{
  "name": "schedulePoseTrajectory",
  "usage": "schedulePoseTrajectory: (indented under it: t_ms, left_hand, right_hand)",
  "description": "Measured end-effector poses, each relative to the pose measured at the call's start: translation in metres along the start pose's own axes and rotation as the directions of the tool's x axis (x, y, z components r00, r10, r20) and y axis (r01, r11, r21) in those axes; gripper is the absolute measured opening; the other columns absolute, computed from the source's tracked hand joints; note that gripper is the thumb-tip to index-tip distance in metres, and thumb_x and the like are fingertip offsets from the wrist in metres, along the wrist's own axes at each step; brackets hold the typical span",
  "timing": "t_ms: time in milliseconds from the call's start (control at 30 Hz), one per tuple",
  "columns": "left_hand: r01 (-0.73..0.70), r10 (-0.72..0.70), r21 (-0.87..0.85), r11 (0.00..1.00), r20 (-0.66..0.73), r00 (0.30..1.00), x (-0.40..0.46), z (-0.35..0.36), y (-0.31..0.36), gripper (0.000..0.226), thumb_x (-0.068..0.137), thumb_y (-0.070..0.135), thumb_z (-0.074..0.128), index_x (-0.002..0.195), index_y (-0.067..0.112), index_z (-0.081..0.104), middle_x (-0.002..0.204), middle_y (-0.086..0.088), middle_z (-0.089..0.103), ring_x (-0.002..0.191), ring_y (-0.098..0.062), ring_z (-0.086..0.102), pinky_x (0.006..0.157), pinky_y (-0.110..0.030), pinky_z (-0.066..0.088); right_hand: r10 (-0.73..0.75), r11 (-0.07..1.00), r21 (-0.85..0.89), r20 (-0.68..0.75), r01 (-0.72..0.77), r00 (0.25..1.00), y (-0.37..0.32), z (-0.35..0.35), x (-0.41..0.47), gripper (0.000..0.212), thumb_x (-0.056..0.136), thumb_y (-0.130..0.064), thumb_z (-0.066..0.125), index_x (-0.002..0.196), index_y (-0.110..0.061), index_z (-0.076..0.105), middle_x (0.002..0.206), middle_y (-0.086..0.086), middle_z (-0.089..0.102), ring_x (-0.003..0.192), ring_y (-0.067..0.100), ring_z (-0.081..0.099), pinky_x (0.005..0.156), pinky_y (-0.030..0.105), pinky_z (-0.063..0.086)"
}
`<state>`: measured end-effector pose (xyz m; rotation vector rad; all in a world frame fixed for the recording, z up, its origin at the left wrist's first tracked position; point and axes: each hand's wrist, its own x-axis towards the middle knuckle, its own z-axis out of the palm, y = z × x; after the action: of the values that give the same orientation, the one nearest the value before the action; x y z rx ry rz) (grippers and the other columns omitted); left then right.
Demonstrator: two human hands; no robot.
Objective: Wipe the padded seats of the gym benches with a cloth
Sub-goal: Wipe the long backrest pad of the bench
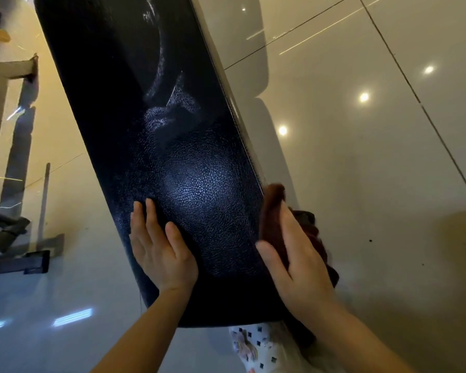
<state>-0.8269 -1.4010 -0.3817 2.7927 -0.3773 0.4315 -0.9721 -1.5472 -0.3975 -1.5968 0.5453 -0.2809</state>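
two flat hands: left [163, 251] fingers straight on the firm seat [151, 109]; right [293, 254] presses the soft, limp cloth [273, 208] under its fingers.

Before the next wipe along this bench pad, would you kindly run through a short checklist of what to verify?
1. Cloth under right hand: ok, flat fingers press it.
2. Cloth on the pad's top: not ok, it sits at the right edge, partly hanging off.
3. Left hand steadying the pad: ok, flat on the near left side.
4. Path ahead free: ok, nothing lies on the pad.
5. Far end wiped: cannot tell, streaks show.
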Motion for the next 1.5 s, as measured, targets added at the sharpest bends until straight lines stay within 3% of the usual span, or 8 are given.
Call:
schedulePoseTrajectory:
  t_ms: [133,333,600,867,1033,1200,1333,1500]
  left_hand:
    - [-0.005,0.005,-0.006,1.000,-0.009,1.000,0.001,0.002,0.000,0.058,0.096,0.038,0.024,0.149,0.015,0.031,0.157,-0.006,0.027,0.143,-0.022,0.023,0.117,-0.042,0.016]
    - [-0.002,0.002,-0.006,1.000,-0.006,1.000,0.001,0.002,0.001,0.058,0.096,0.037,0.025,0.149,0.014,0.032,0.156,-0.007,0.028,0.143,-0.025,0.025,0.117,-0.042,0.017]
    - [0.017,-0.017,-0.007,1.000,-0.004,1.000,0.000,0.000,0.001,0.059,0.096,0.040,0.024,0.149,0.017,0.030,0.157,-0.004,0.025,0.144,-0.022,0.022,0.118,-0.039,0.014]
    - [0.003,-0.003,-0.007,1.000,-0.016,1.000,0.001,0.000,0.003,0.058,0.095,0.036,0.026,0.146,0.009,0.036,0.155,-0.009,0.029,0.142,-0.022,0.022,0.116,-0.035,0.012]
    - [-0.002,0.002,0.004,1.000,0.001,1.000,0.003,-0.001,0.005,0.058,0.095,0.036,0.026,0.147,0.011,0.035,0.155,-0.010,0.031,0.141,-0.021,0.022,0.116,-0.035,0.011]
    - [0.016,-0.016,-0.010,1.000,0.014,1.000,-0.001,-0.004,0.006,0.058,0.095,0.038,0.025,0.147,0.013,0.035,0.155,-0.007,0.029,0.143,-0.021,0.021,0.116,-0.047,0.016]
    - [0.019,-0.019,-0.003,1.000,0.002,1.000,0.001,-0.003,0.009,0.058,0.095,0.037,0.026,0.146,0.012,0.036,0.154,-0.002,0.028,0.142,-0.021,0.022,0.115,-0.047,0.018]
    - [0.016,-0.015,-0.010,1.000,0.009,1.000,0.003,-0.001,0.007,0.057,0.095,0.037,0.025,0.147,0.015,0.033,0.152,0.006,0.022,0.143,-0.018,0.020,0.116,-0.042,0.014]
  right_hand:
    - [0.029,1.000,0.007,-0.011,-0.029,1.000,-0.003,0.000,-0.010,0.060,0.091,-0.059,0.035,0.145,-0.049,0.010,0.152,-0.012,0.038,0.137,-0.001,0.034,0.112,0.027,0.035]
    - [-0.118,0.991,-0.063,0.014,0.118,0.993,-0.038,-0.008,0.099,0.062,0.100,-0.035,0.049,0.154,-0.017,0.023,0.158,-0.001,0.030,0.139,0.000,0.023,0.104,-0.002,0.012]
    - [-0.038,0.999,0.023,0.081,0.037,0.996,-0.014,-0.004,0.037,0.068,0.097,-0.054,0.035,0.156,-0.032,0.010,0.155,-0.007,0.033,0.141,0.010,0.033,0.114,0.039,0.033]
    - [-0.067,0.998,-0.016,0.056,0.068,0.996,-0.024,-0.003,0.060,0.067,0.095,-0.055,0.035,0.152,-0.033,0.006,0.160,-0.007,0.022,0.145,0.001,0.019,0.119,0.027,0.020]
    - [-0.123,0.991,-0.049,0.009,0.123,0.992,-0.064,-0.002,0.157,0.062,0.101,-0.039,0.043,0.154,-0.014,0.023,0.154,0.006,0.033,0.142,0.019,0.030,0.116,0.043,0.030]
    - [-0.123,0.992,-0.032,0.025,0.124,0.992,-0.056,-0.002,0.135,0.061,0.102,-0.040,0.042,0.155,-0.020,0.019,0.155,0.001,0.033,0.142,0.017,0.031,0.115,0.044,0.031]
    - [-0.078,0.996,-0.045,0.072,0.082,0.994,-0.030,-0.007,0.064,0.066,0.096,-0.059,0.030,0.153,-0.035,0.006,0.159,-0.007,0.026,0.145,0.009,0.026,0.117,0.033,0.027]
    - [-0.085,0.994,-0.071,0.020,0.086,0.996,-0.037,-0.001,0.086,0.069,0.097,-0.053,0.033,0.155,-0.022,0.011,0.161,-0.004,0.021,0.146,0.004,0.016,0.112,0.007,0.008]
